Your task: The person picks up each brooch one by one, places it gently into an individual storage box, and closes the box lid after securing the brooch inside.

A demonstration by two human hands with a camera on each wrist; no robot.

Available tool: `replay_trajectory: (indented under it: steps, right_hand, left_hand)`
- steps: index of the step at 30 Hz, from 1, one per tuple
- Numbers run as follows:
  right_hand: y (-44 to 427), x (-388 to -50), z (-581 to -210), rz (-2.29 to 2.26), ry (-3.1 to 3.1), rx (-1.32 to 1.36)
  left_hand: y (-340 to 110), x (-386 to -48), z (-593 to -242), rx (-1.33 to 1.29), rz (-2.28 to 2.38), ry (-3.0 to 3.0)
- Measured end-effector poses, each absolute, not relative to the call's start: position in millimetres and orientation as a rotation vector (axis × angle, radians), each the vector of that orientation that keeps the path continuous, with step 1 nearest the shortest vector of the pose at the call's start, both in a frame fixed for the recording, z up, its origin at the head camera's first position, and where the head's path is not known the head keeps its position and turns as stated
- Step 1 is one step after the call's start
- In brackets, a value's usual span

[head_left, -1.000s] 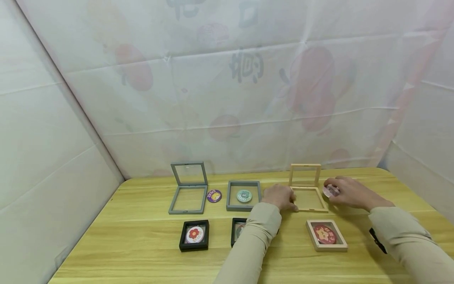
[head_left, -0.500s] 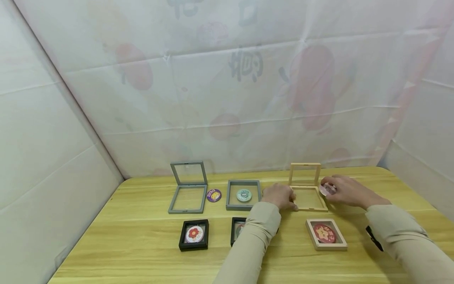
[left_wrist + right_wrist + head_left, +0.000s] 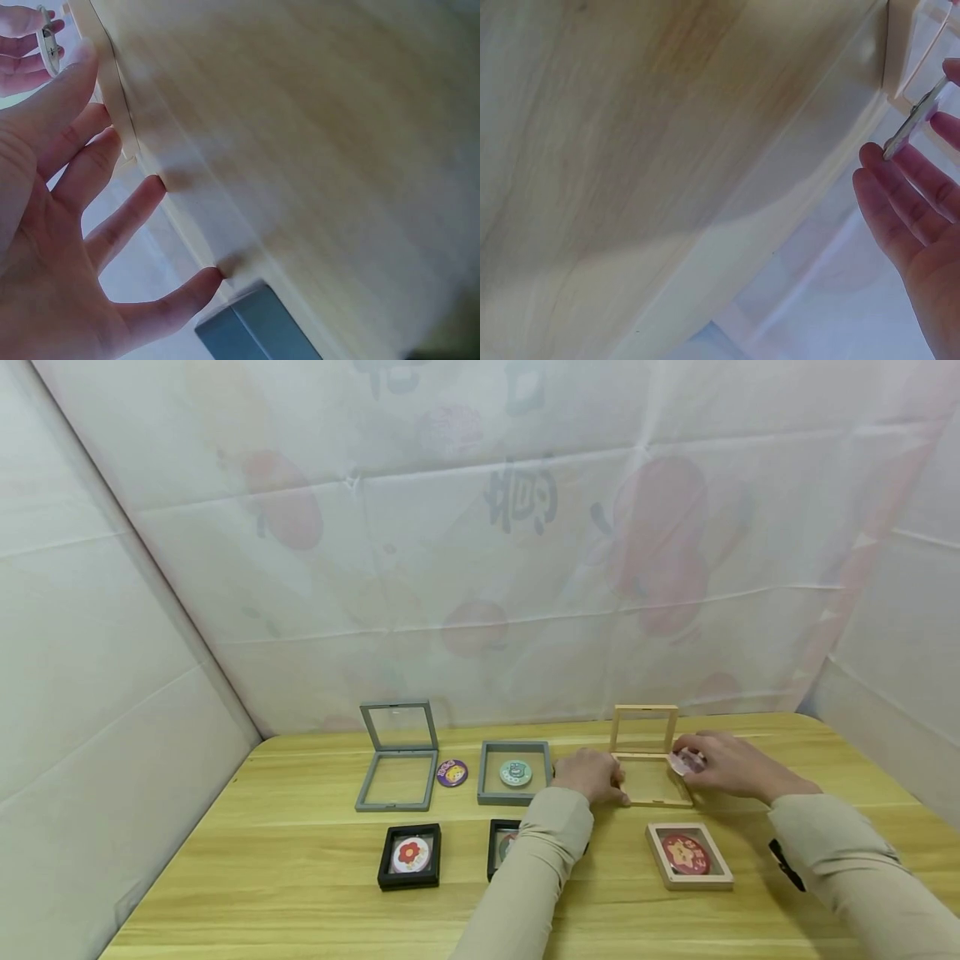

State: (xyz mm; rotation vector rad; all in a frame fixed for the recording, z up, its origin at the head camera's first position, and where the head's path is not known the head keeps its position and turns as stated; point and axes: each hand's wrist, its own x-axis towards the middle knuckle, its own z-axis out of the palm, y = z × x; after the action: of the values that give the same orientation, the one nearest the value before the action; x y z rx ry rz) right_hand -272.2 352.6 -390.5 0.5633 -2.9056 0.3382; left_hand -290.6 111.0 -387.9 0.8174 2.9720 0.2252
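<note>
In the head view my right hand (image 3: 723, 764) pinches a round, pale button badge (image 3: 686, 762) by its rim. The right wrist view shows the badge (image 3: 915, 120) edge-on, tilted, between thumb and fingers. It is over the right side of an open beige display frame (image 3: 654, 803), whose lid (image 3: 643, 708) stands up at the back. My left hand (image 3: 588, 775) holds this frame's left edge with thumb and fingers. In the left wrist view, the ring and little fingers (image 3: 187, 296) spread out to the tabletop.
A grey frame (image 3: 360, 797) stands open, beside a purple badge (image 3: 452, 773). Another grey frame (image 3: 483, 798) surrounds a green badge (image 3: 515, 772). In front lie two black frames (image 3: 409, 883) (image 3: 492, 852), one partly behind my left sleeve, and a beige frame (image 3: 697, 883) with a red badge (image 3: 686, 855).
My right hand has moved left with the badge, from beside the open beige frame to over its right side. The left hand has stayed at the frame's left edge.
</note>
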Motion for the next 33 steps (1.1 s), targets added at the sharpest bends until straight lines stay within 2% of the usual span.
replay_trajectory:
  steps: [33]
  right_hand:
    - [338.7,-273.3,-393.3,0.375,-2.877,0.653]
  left_hand:
    - [110.1,-287.3,-385.1,0.809,0.246,2.983]
